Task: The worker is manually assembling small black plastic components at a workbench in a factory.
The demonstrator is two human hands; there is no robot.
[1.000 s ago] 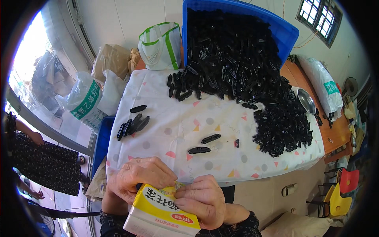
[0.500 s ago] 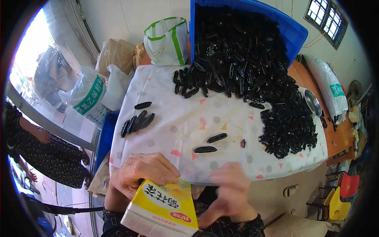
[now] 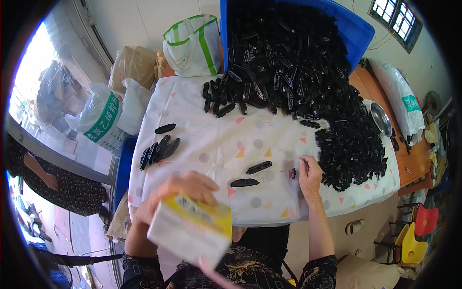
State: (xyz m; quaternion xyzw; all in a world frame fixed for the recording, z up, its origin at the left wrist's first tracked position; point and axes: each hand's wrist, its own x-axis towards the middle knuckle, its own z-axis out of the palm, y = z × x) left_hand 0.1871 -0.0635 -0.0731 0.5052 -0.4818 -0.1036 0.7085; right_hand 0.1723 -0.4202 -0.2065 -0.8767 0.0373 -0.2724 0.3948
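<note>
My left hand [image 3: 185,188], blurred by motion, grips a yellow-and-white cardboard drink box [image 3: 192,231] above the near edge of the table. A pinkish, smeared strip shows below the box; I cannot make out what it is. My right hand [image 3: 310,176] rests on the tablecloth with fingers curled together, beside a tiny black part [image 3: 294,173]; whether anything is in its fingers is hidden. Two long black plastic pieces, one [image 3: 259,167] behind the other [image 3: 244,183], lie between the hands. Several similar pieces [image 3: 161,149] are grouped at the left.
A blue crate [image 3: 358,36] tipped toward me spills a large heap of black pieces [image 3: 288,58] across the back. Smaller black parts [image 3: 351,156] are piled at right, by a metal bowl [image 3: 380,119]. A white-green bag [image 3: 192,45] stands back left. Another person [image 3: 57,178] is beyond the doorway.
My right hand has moved from beside the box up and right onto the tablecloth near the tiny black part. The box in my left hand has tilted and shifted slightly.
</note>
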